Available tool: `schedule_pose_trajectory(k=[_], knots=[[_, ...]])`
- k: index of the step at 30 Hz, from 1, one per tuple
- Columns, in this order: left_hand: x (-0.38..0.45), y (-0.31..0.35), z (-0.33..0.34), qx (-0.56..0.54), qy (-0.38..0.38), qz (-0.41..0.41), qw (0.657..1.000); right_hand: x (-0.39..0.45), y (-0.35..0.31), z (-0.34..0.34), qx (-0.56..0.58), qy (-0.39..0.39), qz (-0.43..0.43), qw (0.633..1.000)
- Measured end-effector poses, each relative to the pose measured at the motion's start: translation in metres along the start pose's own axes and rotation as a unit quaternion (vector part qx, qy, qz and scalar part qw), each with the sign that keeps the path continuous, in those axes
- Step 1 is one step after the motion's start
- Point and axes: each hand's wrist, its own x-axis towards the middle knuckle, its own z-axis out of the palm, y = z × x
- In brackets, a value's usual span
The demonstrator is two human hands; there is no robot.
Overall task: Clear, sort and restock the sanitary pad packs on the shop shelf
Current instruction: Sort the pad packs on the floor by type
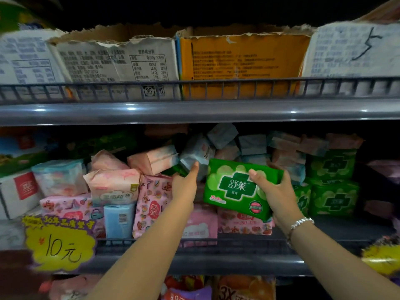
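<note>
Green pad pack (236,189) at centre-right of frame, held in front of the middle shelf (194,259) — right hand (275,191) grips its right end, thumb on the face, fingers curled behind. Left hand (186,182) reaches into the jumbled pile, fingers extended against a pale grey-blue pack (194,154); no firm grasp visible. These packs look light, soft, squashy, with slick film wrap — best taken across the short edges.

The right hand (275,191) grips a green pack (236,189) while the left hand (186,182) touches a pale blue pack (194,156) on the shelf (216,260).
</note>
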Motion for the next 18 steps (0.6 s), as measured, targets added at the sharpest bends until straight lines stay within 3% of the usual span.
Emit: schedule_pose_trajectory(k=[4, 7, 12, 18], knots=[[0.021, 0.006, 0.023, -0.017, 0.050, -0.029, 0.998, 0.003, 0.001, -0.005, -0.106, 0.057, -0.093, 0.988], [0.032, 0.010, 0.037, -0.006, 0.089, -0.065, 0.994, 0.004, 0.002, -0.007, -0.117, 0.083, -0.132, 0.981], [0.032, 0.014, 0.052, 0.006, 0.123, -0.107, 0.987, 0.009, 0.007, -0.011, -0.116, 0.102, -0.140, 0.978], [0.016, 0.010, 0.056, -0.036, 0.119, -0.063, 0.990, 0.004, 0.008, -0.015, -0.122, 0.107, -0.140, 0.977]])
